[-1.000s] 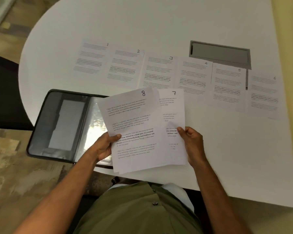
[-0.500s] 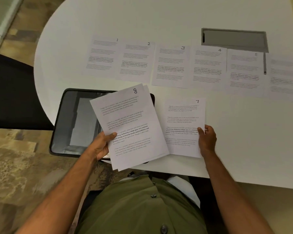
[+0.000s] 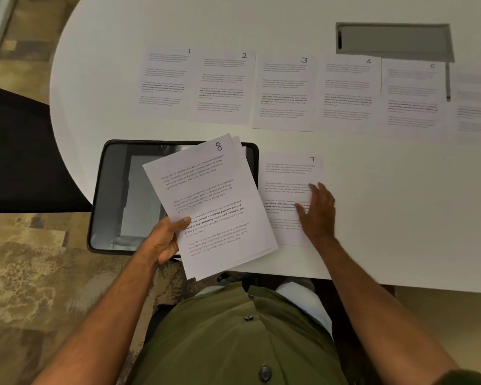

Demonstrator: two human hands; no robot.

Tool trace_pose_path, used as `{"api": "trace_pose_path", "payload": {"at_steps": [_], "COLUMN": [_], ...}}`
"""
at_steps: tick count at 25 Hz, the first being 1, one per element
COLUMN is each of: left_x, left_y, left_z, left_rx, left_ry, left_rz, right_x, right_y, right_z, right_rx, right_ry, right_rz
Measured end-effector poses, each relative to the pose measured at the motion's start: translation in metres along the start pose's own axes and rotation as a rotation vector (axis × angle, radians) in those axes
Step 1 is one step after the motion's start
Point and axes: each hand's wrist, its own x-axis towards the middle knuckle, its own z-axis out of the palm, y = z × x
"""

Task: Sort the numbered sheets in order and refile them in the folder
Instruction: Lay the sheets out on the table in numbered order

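My left hand (image 3: 165, 240) grips a small stack of sheets (image 3: 214, 207) with sheet 8 on top, held over the open black folder (image 3: 117, 195). Sheet 7 (image 3: 286, 176) lies flat on the white table (image 3: 386, 212), just right of the folder. My right hand (image 3: 318, 211) rests on it with straight fingers. Along the far side runs a row of sheets: sheet 1 (image 3: 164, 81), sheet 2 (image 3: 222, 87), sheet 3 (image 3: 285, 93), sheet 4 (image 3: 347, 93), sheet 5 (image 3: 413, 98), and a blurred sheet (image 3: 478, 112) cut off at the right edge.
A grey cable hatch (image 3: 395, 38) is set into the table behind sheets 4 and 5. A pen (image 3: 448, 81) lies beside sheet 5. A black chair (image 3: 14, 148) stands at the left. The folder overhangs the table's near edge above patterned carpet (image 3: 39, 273).
My right hand carried sheet 7 away from the stack to the right, laid it flat on the table and now rests on it with straight fingers. The left hand kept its stack.
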Motion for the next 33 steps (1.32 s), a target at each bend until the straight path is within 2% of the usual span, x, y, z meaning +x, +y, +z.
{"api": "trace_pose_path", "payload": {"at_steps": [3, 8, 25, 27, 29, 33], "left_x": [-0.002, -0.002, 0.008, 0.009, 0.009, 0.015], "left_y": [0.0, -0.007, -0.012, -0.01, -0.008, -0.004], "left_z": [-0.002, -0.006, -0.004, 0.001, 0.005, 0.01], "left_rx": [0.011, 0.018, 0.002, 0.012, 0.016, 0.028], "left_ry": [0.006, 0.01, -0.007, -0.01, -0.018, -0.05], "left_rz": [-0.004, 0.0, -0.071, -0.074, -0.073, -0.067], "right_x": [0.009, 0.023, 0.027, 0.034, 0.038, 0.029], "right_y": [-0.016, -0.03, -0.038, -0.039, -0.045, -0.081], "right_z": [0.019, 0.044, 0.058, 0.057, 0.05, 0.003], "right_rx": [-0.093, -0.266, -0.235, -0.164, 0.041, 0.628], "right_ry": [-0.168, -0.352, -0.326, -0.32, -0.309, -0.273], "right_rz": [-0.212, -0.273, -0.348, -0.339, -0.286, 0.115]}}
